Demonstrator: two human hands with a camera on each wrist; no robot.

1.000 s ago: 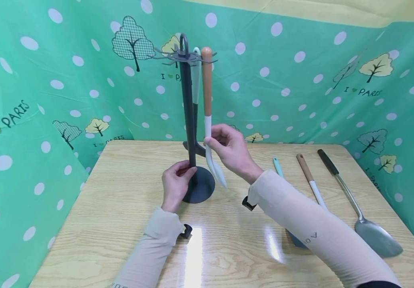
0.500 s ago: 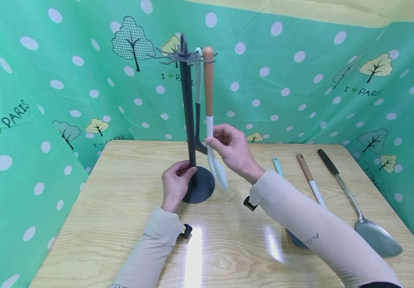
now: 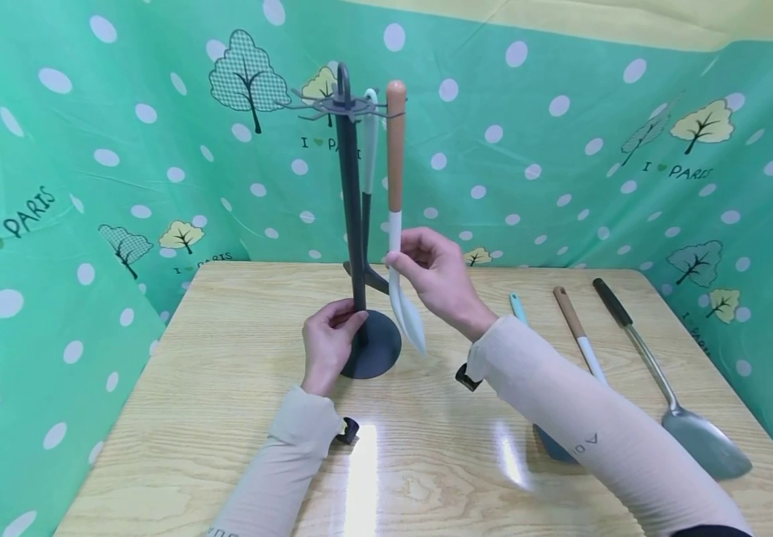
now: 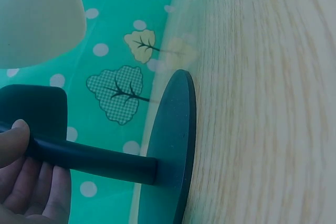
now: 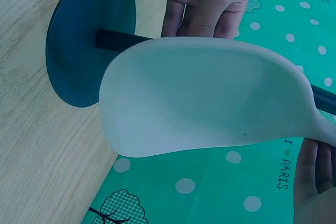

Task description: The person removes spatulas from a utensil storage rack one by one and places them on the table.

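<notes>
A dark utensil stand rises from a round base, with hooks fanned out at its top. My left hand grips the pole low down, just above the base. With my right hand I pinch the white neck of a large serving spoon, upright, its brown handle end overlapping the hook tips at the right. Its pale scooped head hangs downward beside the pole. Behind the pole, a dark turner with a mint handle hangs from the rack; its flat head shows beyond the left fingers.
On the table's right lie a metal wok spatula with a black handle, a utensil with a brown handle and one with a mint handle. My right sleeve covers part of these last two. A patterned cloth hangs behind.
The serving spoon has shifted a little right and slightly up with my right hand. The hanging turner swung right, then back. My left hand stays on the pole.
</notes>
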